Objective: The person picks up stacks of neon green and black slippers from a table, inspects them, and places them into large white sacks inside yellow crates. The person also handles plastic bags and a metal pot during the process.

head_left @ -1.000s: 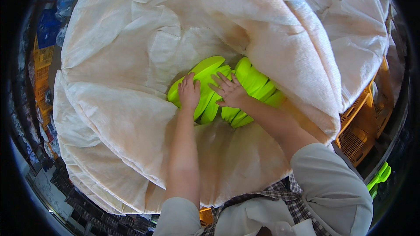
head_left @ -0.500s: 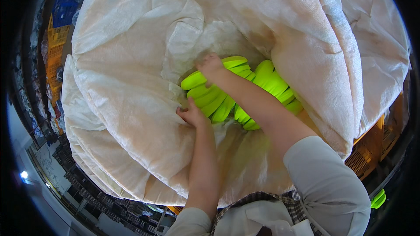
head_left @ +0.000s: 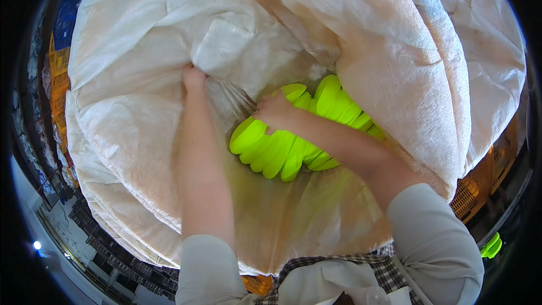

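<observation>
Along the left rim of the frame we see stacked crates (head_left: 56, 59), yellow and blue, blurred by the lens and well apart from our work. Moving inward, the big white woven sack (head_left: 141, 135) fills most of the picture, its mouth spread wide around both our forearms. Our left hand (head_left: 193, 77) sits left of centre in the upper half, fingers closed together on a fold of the sack's inner wall and pressing it up and outward, so the cloth bunches and pulls taut just to the right of the knuckles. Right of that, near the middle of the frame, our right hand (head_left: 275, 114) rests on top of the bright green plastic pieces (head_left: 282, 149), rounded, flat and stacked like overlapping discs at the bottom of the sack. Its fingers curl down over the nearest pieces; whether they are clamped on one we cannot tell, since the tips are hidden.

We judge the step in hand to be holding the sack open while gripping the green pieces. The next move seems to call for a firm grip on a bundle while the left hand keeps the cloth clear. At the lower right edge another green object (head_left: 490, 245) lies outside the sack, beside an orange crate (head_left: 471, 197).
</observation>
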The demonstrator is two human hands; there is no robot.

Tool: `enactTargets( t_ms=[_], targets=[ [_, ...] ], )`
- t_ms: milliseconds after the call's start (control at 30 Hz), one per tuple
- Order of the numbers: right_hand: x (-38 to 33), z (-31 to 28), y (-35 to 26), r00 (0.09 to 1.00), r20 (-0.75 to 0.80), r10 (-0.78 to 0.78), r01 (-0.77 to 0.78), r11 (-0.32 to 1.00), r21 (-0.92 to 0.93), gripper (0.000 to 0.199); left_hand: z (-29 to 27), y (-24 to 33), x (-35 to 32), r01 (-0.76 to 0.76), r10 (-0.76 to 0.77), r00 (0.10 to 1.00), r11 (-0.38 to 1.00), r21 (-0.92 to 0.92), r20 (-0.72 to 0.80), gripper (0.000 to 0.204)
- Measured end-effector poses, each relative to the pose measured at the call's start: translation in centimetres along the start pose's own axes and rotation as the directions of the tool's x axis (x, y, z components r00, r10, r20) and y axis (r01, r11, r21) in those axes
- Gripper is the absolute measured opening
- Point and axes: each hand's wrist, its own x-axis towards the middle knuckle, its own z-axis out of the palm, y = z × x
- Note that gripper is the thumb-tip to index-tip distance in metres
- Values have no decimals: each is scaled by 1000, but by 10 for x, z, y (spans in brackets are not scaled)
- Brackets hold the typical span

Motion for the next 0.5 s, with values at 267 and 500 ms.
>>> enactTargets(
  t_ms=[267, 500],
  targets=[
    [-7, 21, -9, 927, -373, 32, -48, 998, -35, 68, 11, -3, -154, -261, 409, 863, 863, 433, -295, 41],
    [-43, 39, -24, 934, -306, 187, -216, 974, -65, 78, 21, -97, -279, -319, 341, 917, 321, 892, 205, 68]
  ],
)
